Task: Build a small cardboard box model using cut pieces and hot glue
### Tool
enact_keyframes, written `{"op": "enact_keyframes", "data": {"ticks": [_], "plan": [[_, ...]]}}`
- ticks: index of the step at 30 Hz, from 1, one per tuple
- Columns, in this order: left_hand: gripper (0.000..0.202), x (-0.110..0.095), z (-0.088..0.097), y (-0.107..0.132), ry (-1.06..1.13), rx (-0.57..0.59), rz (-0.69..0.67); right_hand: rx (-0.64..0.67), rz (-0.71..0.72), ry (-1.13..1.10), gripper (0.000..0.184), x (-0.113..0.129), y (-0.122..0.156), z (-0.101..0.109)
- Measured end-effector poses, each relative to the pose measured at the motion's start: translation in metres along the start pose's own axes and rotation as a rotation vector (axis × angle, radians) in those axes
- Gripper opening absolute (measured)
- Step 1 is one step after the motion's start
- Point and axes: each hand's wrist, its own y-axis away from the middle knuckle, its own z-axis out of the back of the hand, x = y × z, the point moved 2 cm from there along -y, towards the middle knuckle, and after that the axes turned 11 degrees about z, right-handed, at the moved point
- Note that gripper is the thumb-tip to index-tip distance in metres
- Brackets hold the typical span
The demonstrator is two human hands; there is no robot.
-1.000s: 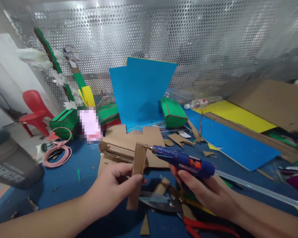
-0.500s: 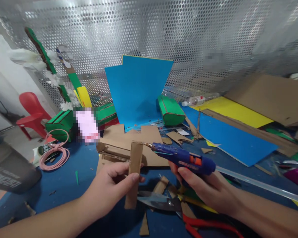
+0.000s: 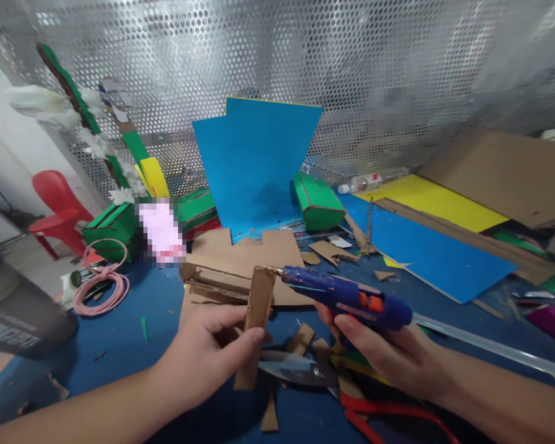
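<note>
My left hand (image 3: 217,351) grips a narrow cardboard strip (image 3: 261,299) between thumb and fingers, its top end raised and leaning a little to the right. In my right hand (image 3: 379,345) is a blue hot glue gun (image 3: 342,293), with a clear glue stick (image 3: 485,346) trailing from its back. The gun's metal nozzle is at the strip's top edge. Behind the strip lies a cut cardboard piece (image 3: 284,259) with a folded cardboard channel (image 3: 217,279) on it. Below my hands are scissors (image 3: 300,370) with red handles, their blades partly under the strip.
A grey cup (image 3: 23,308) and a coil of pink cord (image 3: 104,296) are at the left. Blue board (image 3: 259,166) leans against the perforated metal screen. A green box (image 3: 318,202), cardboard scraps (image 3: 333,253) and a blue sheet (image 3: 439,253) lie beyond my right hand.
The strip's top has tilted slightly right, and the nozzle still meets its upper edge. The glue gun has shifted a little to the right. Both holds are the same.
</note>
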Motion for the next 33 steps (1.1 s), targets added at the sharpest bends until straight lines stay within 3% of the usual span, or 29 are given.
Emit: {"op": "enact_keyframes", "data": {"ticks": [5, 13, 19, 26, 33], "plan": [[0.038, -0.002, 0.0, 0.0, -0.032, -0.005, 0.017, 0.025, 0.021, 0.083, 0.028, -0.003, 0.005, 0.001], [0.04, 0.002, 0.0, 0.0, 0.011, 0.012, 0.042, -0.127, -0.009, 0.12, 0.041, 0.012, 0.001, -0.009], [0.041, 0.003, 0.002, -0.001, 0.056, 0.001, 0.026, 0.028, 0.015, 0.001, 0.032, 0.007, -0.005, 0.004], [0.045, 0.004, 0.003, -0.001, 0.096, 0.009, 0.076, 0.044, 0.077, -0.039, 0.018, -0.002, -0.002, 0.012], [0.046, 0.008, 0.001, -0.001, 0.118, 0.068, 0.081, 0.148, 0.129, 0.042, 0.043, -0.005, -0.001, 0.011]]}}
